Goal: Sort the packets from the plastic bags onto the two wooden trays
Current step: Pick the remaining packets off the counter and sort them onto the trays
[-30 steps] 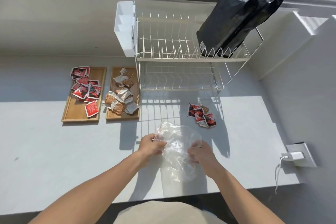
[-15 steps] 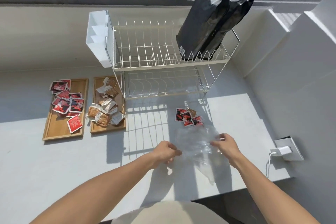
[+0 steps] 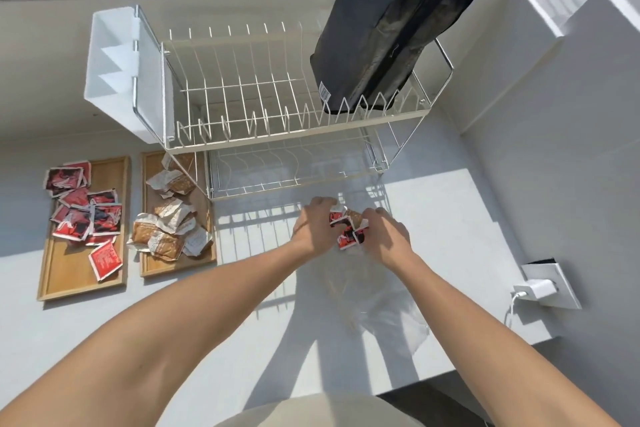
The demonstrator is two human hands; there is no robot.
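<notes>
A small pile of red and brown packets [image 3: 349, 229] lies on the white counter in front of the dish rack. My left hand [image 3: 313, 227] cups its left side and my right hand [image 3: 389, 236] its right side, fingers curled around the pile. An empty clear plastic bag [image 3: 377, 302] lies flat on the counter just below my right wrist. At the left, one wooden tray [image 3: 74, 279] carries several red packets [image 3: 85, 215], and a second wooden tray [image 3: 204, 262] beside it carries several brown packets [image 3: 169, 222].
A two-tier wire dish rack [image 3: 277, 135] stands behind the pile, with a white cutlery holder [image 3: 114, 69] on its left end and a black foil bag [image 3: 391, 28] leaning on its top tier. A wall socket with a white charger [image 3: 538, 288] sits at the right.
Both hands have let go of the clear bag, which now lies on the counter, and have moved forward to close around the packet pile. The camera has tilted closer.
</notes>
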